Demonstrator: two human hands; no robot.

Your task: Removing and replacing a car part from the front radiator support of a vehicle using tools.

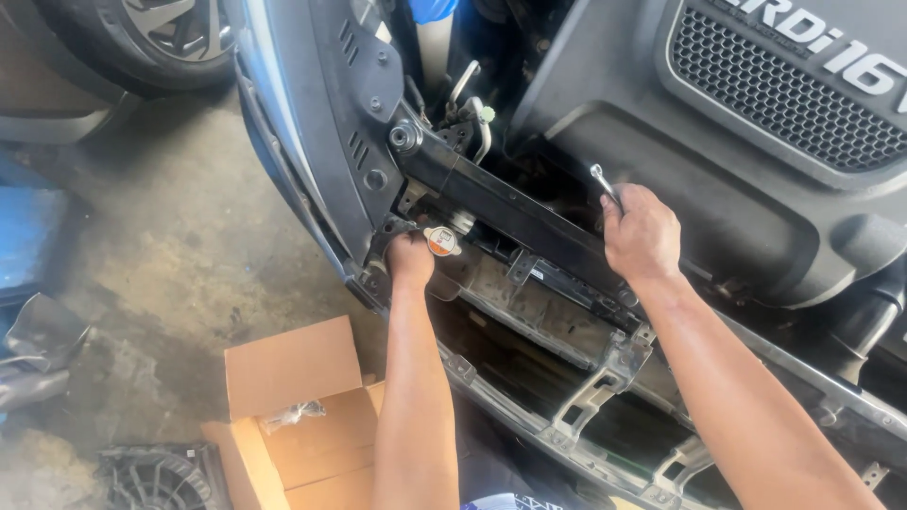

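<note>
Risk: spanner (605,184) clenched in right hand (642,236) right of centre may slip off hidden fastener, left hand (409,260) curled, grip unclear, beside radiator cap (441,241) mid-frame, knuckles hitting crossmember (510,212).

Concrete floor (179,236), stained, dusty. On it: open cardboard box (293,416) beside the car's front; black fan (156,477) at box's left; crumpled grey sheet (38,345) near left edge.

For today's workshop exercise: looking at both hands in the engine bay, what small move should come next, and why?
Probably bring the silver metal spanner, held raised in the right hand, down onto a fastener on the black crossbar, since the left hand already steadies that end beside the round radiator cap.
</note>
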